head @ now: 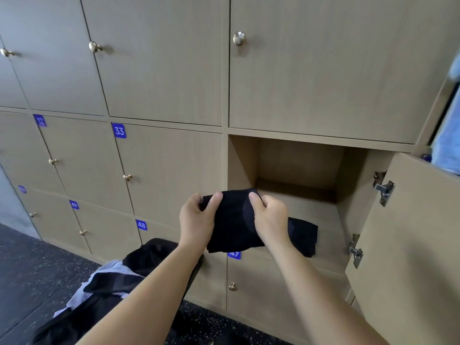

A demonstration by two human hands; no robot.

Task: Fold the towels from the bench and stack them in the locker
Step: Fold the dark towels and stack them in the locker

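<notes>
Wood-grain lockers [169,70] with blue number tags fill the wall before you, above a dark speckled floor [37,265]. Directly above tag 47 [234,254] is the open locker [298,160], its door [410,232] swung out to your right on two metal hinges.

You hold a folded black towel [231,220] in both hands just in front of the locker's lower edge. Your left hand [196,220] grips the towel's left side, thumb on top and fingers curled beneath. Your right hand [271,220] pinches its right side in the same way, thumb on top near the upper edge. The towel hangs between the two hands and covers part of tag 47.

A second black towel [302,235] lies folded on the locker's floor near the front, just beside and partly behind your right wrist. At lower left, under your left forearm, a loose pile of towels [119,275], black and pale, lies heaped; what carries it is hidden. Blue cloth [448,140] shows at the right edge.
</notes>
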